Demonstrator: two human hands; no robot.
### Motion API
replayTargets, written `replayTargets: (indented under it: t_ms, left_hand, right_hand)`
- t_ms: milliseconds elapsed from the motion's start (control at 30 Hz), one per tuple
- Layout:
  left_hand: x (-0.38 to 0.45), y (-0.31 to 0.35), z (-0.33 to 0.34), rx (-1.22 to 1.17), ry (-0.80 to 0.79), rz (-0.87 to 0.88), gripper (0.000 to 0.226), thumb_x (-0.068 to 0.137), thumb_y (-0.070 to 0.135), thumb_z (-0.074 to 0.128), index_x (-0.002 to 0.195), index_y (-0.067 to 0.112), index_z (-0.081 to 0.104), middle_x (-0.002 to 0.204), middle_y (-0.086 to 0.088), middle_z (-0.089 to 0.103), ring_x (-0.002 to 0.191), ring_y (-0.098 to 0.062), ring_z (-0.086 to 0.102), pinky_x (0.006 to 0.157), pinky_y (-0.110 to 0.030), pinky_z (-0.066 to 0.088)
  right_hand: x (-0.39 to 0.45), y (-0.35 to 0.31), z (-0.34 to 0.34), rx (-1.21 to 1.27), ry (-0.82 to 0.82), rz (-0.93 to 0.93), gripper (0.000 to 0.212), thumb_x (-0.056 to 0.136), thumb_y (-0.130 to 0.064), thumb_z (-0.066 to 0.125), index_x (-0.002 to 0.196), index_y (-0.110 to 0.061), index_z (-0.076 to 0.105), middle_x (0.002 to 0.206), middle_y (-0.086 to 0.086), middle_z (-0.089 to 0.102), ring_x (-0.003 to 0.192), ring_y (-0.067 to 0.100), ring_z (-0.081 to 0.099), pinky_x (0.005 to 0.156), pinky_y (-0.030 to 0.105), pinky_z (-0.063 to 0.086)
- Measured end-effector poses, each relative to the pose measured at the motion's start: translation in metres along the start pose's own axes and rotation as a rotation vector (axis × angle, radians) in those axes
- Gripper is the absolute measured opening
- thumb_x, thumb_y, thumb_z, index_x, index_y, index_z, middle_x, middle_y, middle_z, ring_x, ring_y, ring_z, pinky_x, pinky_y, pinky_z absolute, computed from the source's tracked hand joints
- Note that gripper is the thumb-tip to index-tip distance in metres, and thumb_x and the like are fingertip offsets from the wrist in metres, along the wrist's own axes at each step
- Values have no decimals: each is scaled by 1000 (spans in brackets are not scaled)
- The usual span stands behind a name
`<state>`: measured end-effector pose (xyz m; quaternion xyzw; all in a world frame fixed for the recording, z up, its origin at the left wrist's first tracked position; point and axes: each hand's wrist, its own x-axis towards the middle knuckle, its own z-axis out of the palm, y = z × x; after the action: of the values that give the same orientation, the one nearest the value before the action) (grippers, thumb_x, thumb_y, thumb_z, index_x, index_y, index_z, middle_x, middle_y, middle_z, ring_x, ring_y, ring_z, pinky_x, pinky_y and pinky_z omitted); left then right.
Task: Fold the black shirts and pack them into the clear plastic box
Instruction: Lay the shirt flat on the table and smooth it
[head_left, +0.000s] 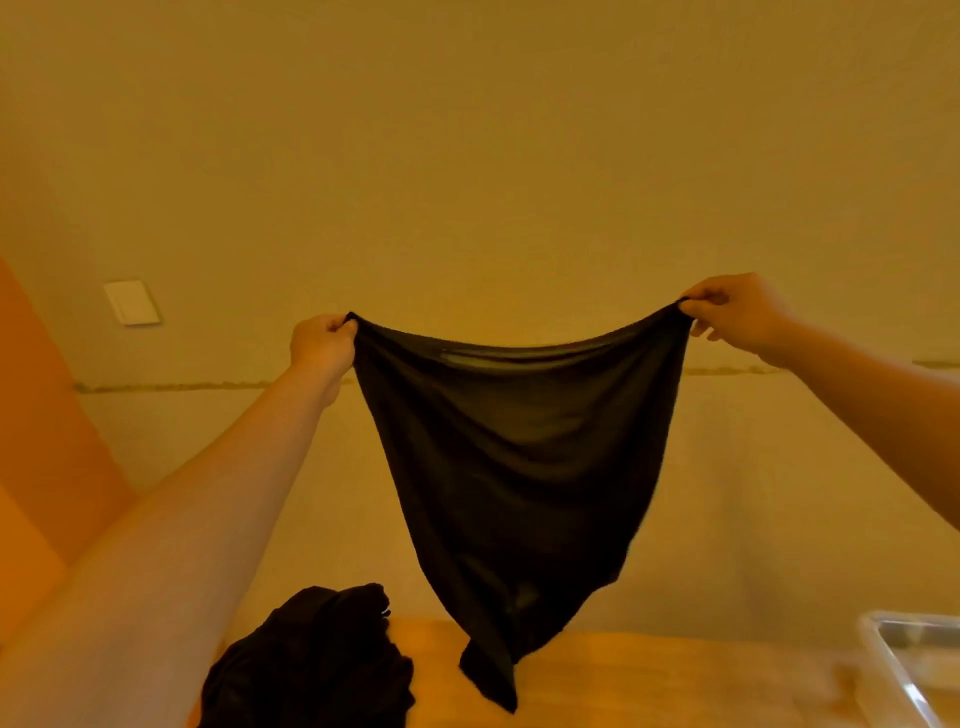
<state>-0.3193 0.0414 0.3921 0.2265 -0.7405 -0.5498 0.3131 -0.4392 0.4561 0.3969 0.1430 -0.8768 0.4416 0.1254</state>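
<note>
A black shirt (511, 467) hangs in the air in front of the wall, stretched between both hands. My left hand (322, 348) pinches its upper left corner and my right hand (732, 312) pinches its upper right corner. The cloth sags in the middle and tapers to a point that dangles just above the wooden table (623, 680). A heap of black shirts (311, 665) lies on the table at the lower left. A corner of the clear plastic box (909, 670) shows at the lower right edge.
A plain wall fills the background, with a white switch plate (132, 302) at the left. An orange surface (41, 441) runs along the left edge.
</note>
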Motion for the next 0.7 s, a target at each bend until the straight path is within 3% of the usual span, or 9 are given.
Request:
replayTargets:
  t_ms: [167, 267, 433, 567, 700]
  left_hand:
    - [5, -8, 5, -21, -33, -24, 24, 99, 17, 52, 119, 9, 62, 105, -5, 60, 98, -19, 56, 88, -38, 47]
    - [9, 1, 10, -70, -93, -31, 21, 94, 19, 61, 114, 12, 64, 106, -2, 63, 97, -15, 59, 89, -38, 47]
    - [20, 25, 16, -27, -175, 47, 22, 90, 19, 67, 110, 10, 66, 101, -3, 65, 88, -13, 61, 71, -30, 47]
    - [19, 32, 17, 75, -255, 145, 20, 87, 15, 69, 106, 10, 65, 88, -1, 64, 80, -11, 61, 66, -28, 46]
    - [7, 13, 13, 112, -340, 117, 21, 84, 14, 71, 104, 9, 66, 90, -2, 64, 80, -11, 61, 69, -28, 50]
  right_hand:
    - [5, 36, -27, 68, 73, 103, 19, 95, -15, 59, 107, -3, 66, 80, 4, 64, 70, 14, 61, 67, 27, 50]
    - [9, 41, -41, 108, 113, 106, 21, 97, -13, 55, 112, -1, 64, 81, 3, 63, 70, 13, 60, 65, 25, 50]
    - [14, 40, -69, 174, 197, 109, 20, 98, -10, 51, 115, -3, 62, 82, 1, 60, 65, 8, 59, 49, 12, 50]
    - [4, 50, -83, 185, 188, 117, 21, 96, -12, 56, 114, -6, 64, 85, 2, 61, 74, 12, 60, 54, 13, 53]
    - [-18, 70, -85, 164, 107, 151, 17, 95, -13, 58, 110, -8, 65, 87, 3, 64, 78, 13, 62, 60, 15, 55]
